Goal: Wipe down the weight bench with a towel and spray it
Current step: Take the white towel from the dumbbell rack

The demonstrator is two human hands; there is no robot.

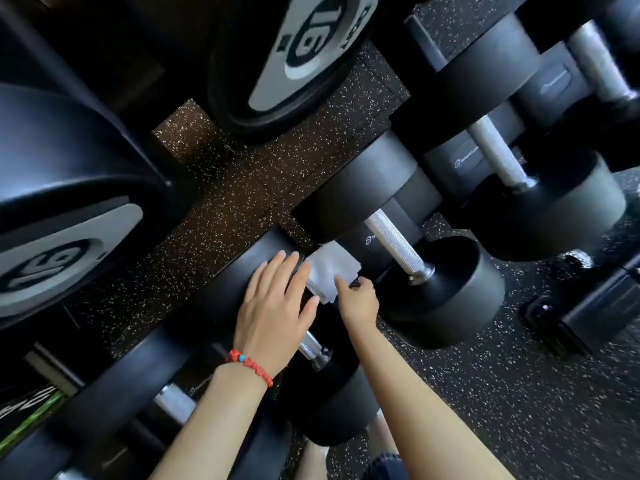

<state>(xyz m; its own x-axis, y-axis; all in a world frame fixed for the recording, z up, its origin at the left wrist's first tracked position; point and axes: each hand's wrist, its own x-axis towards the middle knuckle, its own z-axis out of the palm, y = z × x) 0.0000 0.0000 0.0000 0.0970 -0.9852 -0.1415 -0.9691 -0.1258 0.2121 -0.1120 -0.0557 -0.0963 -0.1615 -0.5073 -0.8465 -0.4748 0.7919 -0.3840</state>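
Head camera looked down on my hands at the dumbbell rack point(465, 161). My left hand point(273, 306), red bead bracelet point(251, 365) at the wrist, lay flat with straight fingers on a black dumbbell head point(242, 271). My right hand point(358, 299) pinched the white towel point(329, 275), bunched between two dumbbells on the rack. Speckled rubber floor point(519, 393) lay below.

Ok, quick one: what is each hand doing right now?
Left hand: open, fingers straight, resting flat on a black dumbbell head.
Right hand: pinching the white towel.
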